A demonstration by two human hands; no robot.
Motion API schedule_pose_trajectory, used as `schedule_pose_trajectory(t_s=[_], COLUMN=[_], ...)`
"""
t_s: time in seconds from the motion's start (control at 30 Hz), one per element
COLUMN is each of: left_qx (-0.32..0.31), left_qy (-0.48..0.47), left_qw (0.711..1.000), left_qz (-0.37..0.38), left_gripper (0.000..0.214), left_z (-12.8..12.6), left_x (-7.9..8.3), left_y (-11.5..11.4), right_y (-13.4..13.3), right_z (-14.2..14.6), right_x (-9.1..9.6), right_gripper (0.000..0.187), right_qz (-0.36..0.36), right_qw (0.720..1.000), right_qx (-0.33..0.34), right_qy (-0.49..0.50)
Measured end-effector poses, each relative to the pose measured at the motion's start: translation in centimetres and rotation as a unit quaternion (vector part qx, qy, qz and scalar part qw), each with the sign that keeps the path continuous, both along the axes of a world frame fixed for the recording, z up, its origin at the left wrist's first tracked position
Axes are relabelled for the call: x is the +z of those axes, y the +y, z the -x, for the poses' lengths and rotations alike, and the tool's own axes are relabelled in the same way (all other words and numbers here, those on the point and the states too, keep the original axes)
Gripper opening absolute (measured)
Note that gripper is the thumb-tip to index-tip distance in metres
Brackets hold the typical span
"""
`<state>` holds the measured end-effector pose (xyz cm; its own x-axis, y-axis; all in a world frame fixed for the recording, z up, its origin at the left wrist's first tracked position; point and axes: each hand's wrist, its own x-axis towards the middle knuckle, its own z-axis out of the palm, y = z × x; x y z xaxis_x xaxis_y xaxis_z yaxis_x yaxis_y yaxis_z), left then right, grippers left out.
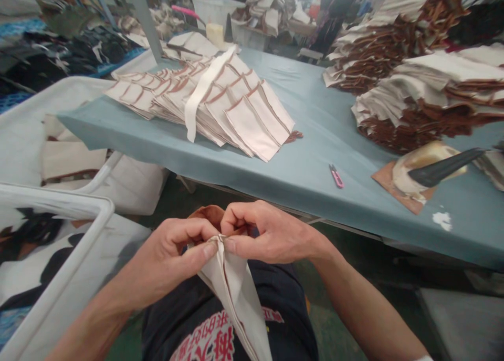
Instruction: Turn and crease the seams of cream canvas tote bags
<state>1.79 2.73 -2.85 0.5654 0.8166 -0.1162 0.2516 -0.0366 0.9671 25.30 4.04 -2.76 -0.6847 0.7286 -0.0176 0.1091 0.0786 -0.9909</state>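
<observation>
Evidently soft stock: a cream sewn piece (pixel 250 306) with brown seam edging, hanging at six o'clock before the wearer's dark clothing, its upper end pinched in both hands. Left hand (pixel 177 250), thumb and forefinger closed on the seam top; right hand (pixel 262 232) nips the same end, just beside it. Judged light, limp across the panel, firmer along the seam; likely not fragile, probably not slippery. Best hold: thumb and fingertip at the seamed end, where layers meet.

Containers. Eight o'clock: white bin (pixel 98 256), black and pale pieces (pixel 49 232) inside. Nine to ten: second bin (pixel 134 185), cream pieces (pixel 73 158) with brown edges. Twelve, far off: pale bin (pixel 250 35), heaped with cream-and-brown pieces (pixel 271 9), blurred.
</observation>
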Motion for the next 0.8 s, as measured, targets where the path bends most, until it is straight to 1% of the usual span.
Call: schedule_pose_trajectory(t_s=[0.07,0.17,0.27,0.4,0.5,0.57,0.7,0.73,0.8], left_qx=[-0.005,-0.03,-0.036,-0.03,-0.035,-0.034,-0.011,-0.002,0.015], left_qy=[0.013,0.053,0.077,0.082,0.069,0.062,0.055,0.052,0.036], left_qw=[1.0,0.998,0.996,0.996,0.996,0.996,0.997,0.998,0.998], left_qz=[0.01,-0.007,-0.011,0.016,0.038,0.046,0.049,0.046,0.041], left_gripper=[0.032,0.03,0.031,0.038,0.037,0.035,0.035,0.035,0.033], left_z=[0.3,0.7,0.8,1.0,1.3,1.5,1.6,1.5,1.4], left_x=[-0.2,-0.2,-0.1,-0.2,-0.4,-0.5,-0.8,-0.8,-0.8], left_y=[-0.1,-0.2,-0.3,-0.3,-0.4,-0.4,-0.4,-0.4,-0.4], right_y=[-0.2,-0.2,-0.1,-0.2,-0.4,-0.8,-2.2,-2.7,-3.7], right_z=[0.2,0.5,0.8,1.1,1.3,1.3,1.0,1.0,0.9], right_x=[-0.1,-0.4,-0.6,-0.7,-0.8,-0.9,-0.6,-0.5,-0.3], right_gripper=[0.008,0.009,0.009,0.01,0.013,0.013,0.016,0.014,0.013], right_qz=[-0.001,0.014,0.019,0.008,-0.005,-0.024,-0.11,-0.115,-0.099], right_qw=[1.0,1.0,1.0,1.0,1.0,0.998,0.979,0.976,0.978], right_qx=[-0.01,0.0,-0.001,-0.01,-0.028,-0.056,-0.171,-0.182,-0.171], right_qy=[-0.015,-0.008,0.0,-0.001,0.0,0.001,-0.025,-0.038,-0.065])
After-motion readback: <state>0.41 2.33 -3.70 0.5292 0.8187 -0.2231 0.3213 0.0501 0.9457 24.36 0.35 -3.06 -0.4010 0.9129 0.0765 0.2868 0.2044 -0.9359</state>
